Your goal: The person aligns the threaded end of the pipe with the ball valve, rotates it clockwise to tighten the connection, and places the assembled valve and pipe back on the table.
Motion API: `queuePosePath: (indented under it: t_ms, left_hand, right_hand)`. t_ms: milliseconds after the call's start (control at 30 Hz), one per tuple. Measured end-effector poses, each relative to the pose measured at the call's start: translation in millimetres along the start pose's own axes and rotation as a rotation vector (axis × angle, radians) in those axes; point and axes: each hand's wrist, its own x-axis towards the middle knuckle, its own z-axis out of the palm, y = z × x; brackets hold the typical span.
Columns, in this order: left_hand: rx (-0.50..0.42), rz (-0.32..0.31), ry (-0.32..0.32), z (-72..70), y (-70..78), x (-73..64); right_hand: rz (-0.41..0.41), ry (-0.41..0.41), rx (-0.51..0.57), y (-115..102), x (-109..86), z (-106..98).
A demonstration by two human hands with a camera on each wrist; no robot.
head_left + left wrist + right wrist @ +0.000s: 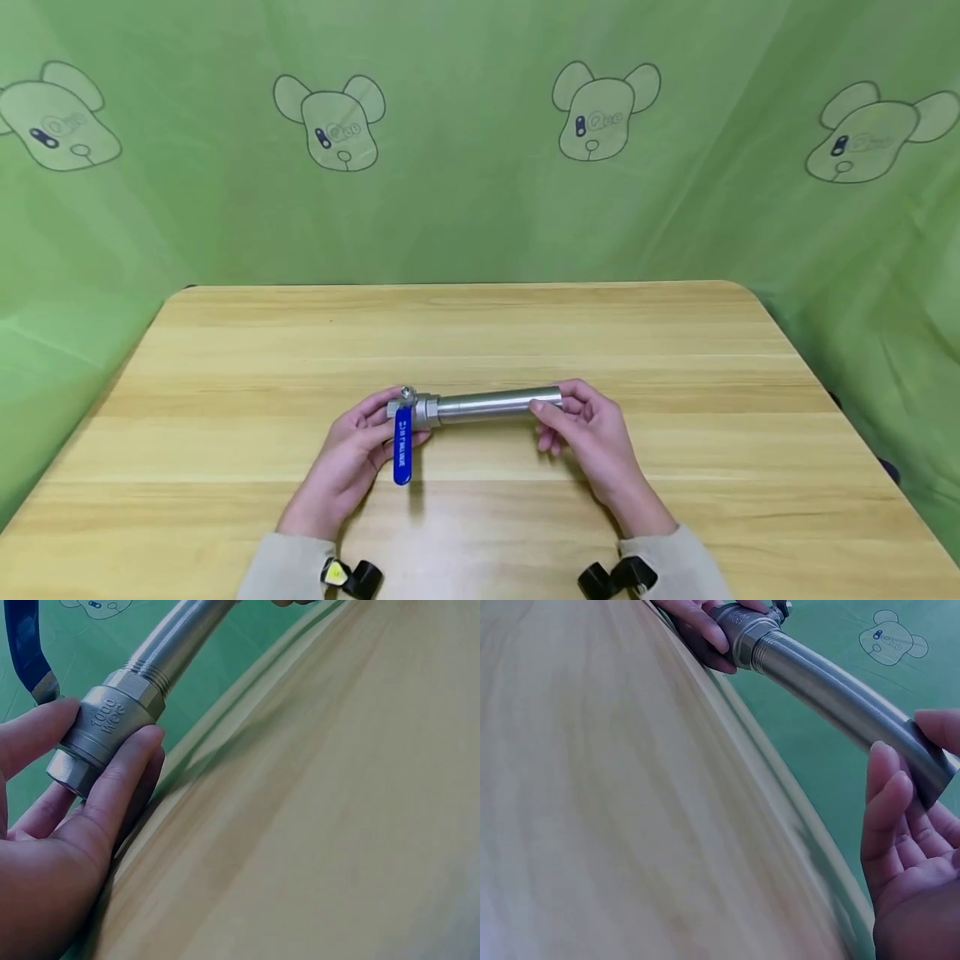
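A metal ball valve with a blue lever handle is joined to a steel pipe; some thread shows at the joint in both wrist views. My left hand grips the valve body between thumb and fingers, and the lever points toward me. At the pipe's free end, my right hand holds it with the thumb on the near side and fingers behind and below. The pipe lies nearly level, slightly raised at the right, and is held above the table. In the right wrist view, part of the valve is hidden by left fingers.
The wooden table spreads beneath both hands. Behind it and at its sides hangs a green curtain printed with bear-like heads. Black wrist devices sit at both sleeve cuffs.
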Motion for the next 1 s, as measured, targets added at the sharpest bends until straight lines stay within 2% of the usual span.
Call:
queuePosePath:
  t_ms: [233, 367, 500, 733, 1000]
  left_hand:
    - [-0.011, 0.007, 0.007, 0.0, 0.3, -0.6]
    - [0.002, 0.015, -0.001, 0.8, 0.8, -1.1]
    - [-0.005, 0.019, 0.002, 2.0, 0.9, 0.3]
    - [-0.045, 0.029, 0.003, 2.1, 2.0, 1.1]
    - [-0.078, 0.038, 0.011, 1.0, 3.4, -0.8]
  right_hand:
    - [0.026, 0.064, 0.003, 2, -0.2, 6]
    - [0.074, 0.126, -0.007, 2, 0.6, 10]
    - [0.082, 0.145, -0.006, 2, 1.7, 10]
    - [0.027, 0.081, 0.048, 1, 1.6, 10]
    - [-0.081, -0.013, 0.144, 0, 1.3, 4]
